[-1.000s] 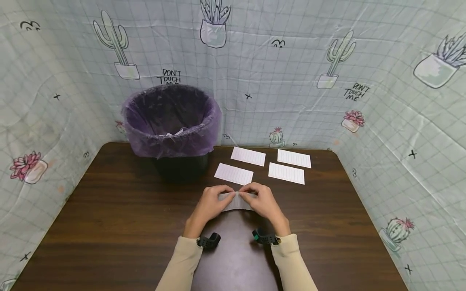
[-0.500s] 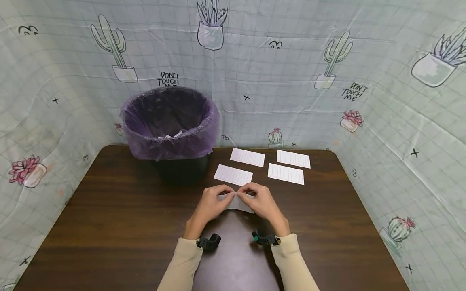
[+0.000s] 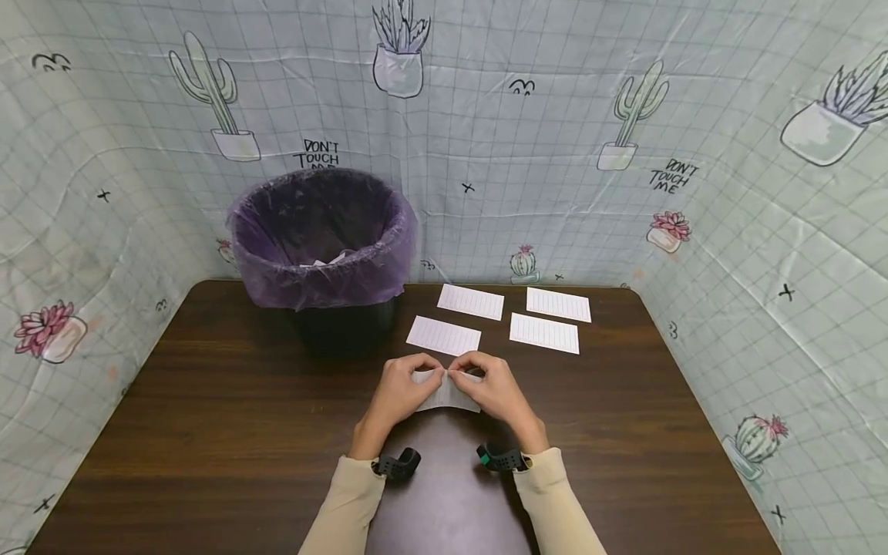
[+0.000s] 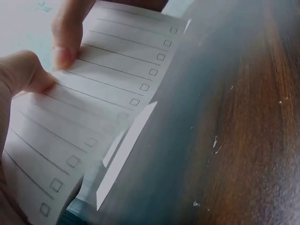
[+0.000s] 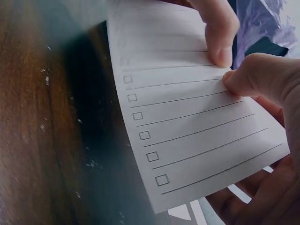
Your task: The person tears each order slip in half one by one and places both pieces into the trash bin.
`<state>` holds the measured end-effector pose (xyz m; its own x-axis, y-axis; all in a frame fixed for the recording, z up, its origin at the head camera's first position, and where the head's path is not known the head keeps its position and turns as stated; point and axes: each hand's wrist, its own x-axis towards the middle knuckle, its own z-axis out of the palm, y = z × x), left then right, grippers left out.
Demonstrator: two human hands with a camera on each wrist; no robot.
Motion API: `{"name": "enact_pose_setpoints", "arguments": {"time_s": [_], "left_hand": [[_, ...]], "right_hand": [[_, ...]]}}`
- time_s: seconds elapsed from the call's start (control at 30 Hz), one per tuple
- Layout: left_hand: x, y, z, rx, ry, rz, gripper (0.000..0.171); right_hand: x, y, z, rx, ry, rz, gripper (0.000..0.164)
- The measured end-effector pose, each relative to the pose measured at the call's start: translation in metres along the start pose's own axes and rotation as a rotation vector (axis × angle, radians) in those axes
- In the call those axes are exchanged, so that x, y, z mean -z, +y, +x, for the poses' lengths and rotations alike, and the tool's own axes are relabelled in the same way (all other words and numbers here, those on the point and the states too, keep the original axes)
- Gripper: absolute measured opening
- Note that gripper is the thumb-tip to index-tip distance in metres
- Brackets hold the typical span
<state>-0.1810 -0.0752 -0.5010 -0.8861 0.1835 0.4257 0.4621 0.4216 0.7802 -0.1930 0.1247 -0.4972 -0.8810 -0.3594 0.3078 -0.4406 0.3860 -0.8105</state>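
Between both hands a lined paper sheet with a column of small checkboxes (image 5: 187, 122) is held up off the table, bowed. My left hand (image 3: 409, 389) pinches its far edge near the middle between thumb and fingers. Close beside it, my right hand (image 3: 494, 389) pinches the same edge, the two thumbs (image 4: 40, 77) nearly touching. In the wrist views the sheet looks whole, with no split that I can make out. Just beyond the hands lie several similar lined sheets, the nearest one (image 3: 444, 336) at the left.
A dark bin (image 3: 347, 327) with a purple liner (image 3: 326, 281) stands at the back left, white paper pieces (image 3: 324, 260) inside. The lined sheets (image 3: 544, 333) lie in two rows on the brown wooden table (image 3: 208, 432). Patterned cloth (image 3: 472, 139) hangs behind and at both sides.
Both hands keep their pinch on the sheet, which shifts slightly toward the person and changes its bend a little. The head view tilts slightly.
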Motion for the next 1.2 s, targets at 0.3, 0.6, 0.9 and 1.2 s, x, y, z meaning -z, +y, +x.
{"name": "enact_pose_setpoints", "arguments": {"time_s": [0.3, 0.6, 0.9, 1.2], "left_hand": [[0.003, 0.005, 0.003, 0.057, 0.041, -0.034, 0.01], [0.006, 0.006, 0.004, 0.117, 0.019, -0.046, 0.009], [0.006, 0.003, -0.001, 0.153, 0.008, -0.048, 0.008], [0.013, 0.003, 0.001, 0.139, -0.018, -0.068, 0.007]], "right_hand": [[-0.005, -0.001, 0.003, 0.075, 0.044, 0.016, 0.006], [-0.008, 0.0, 0.002, 0.107, 0.069, -0.002, 0.009], [-0.01, -0.001, -0.001, 0.106, 0.093, 0.007, 0.01], [-0.005, -0.016, -0.002, 0.038, 0.145, -0.007, 0.008]]}}
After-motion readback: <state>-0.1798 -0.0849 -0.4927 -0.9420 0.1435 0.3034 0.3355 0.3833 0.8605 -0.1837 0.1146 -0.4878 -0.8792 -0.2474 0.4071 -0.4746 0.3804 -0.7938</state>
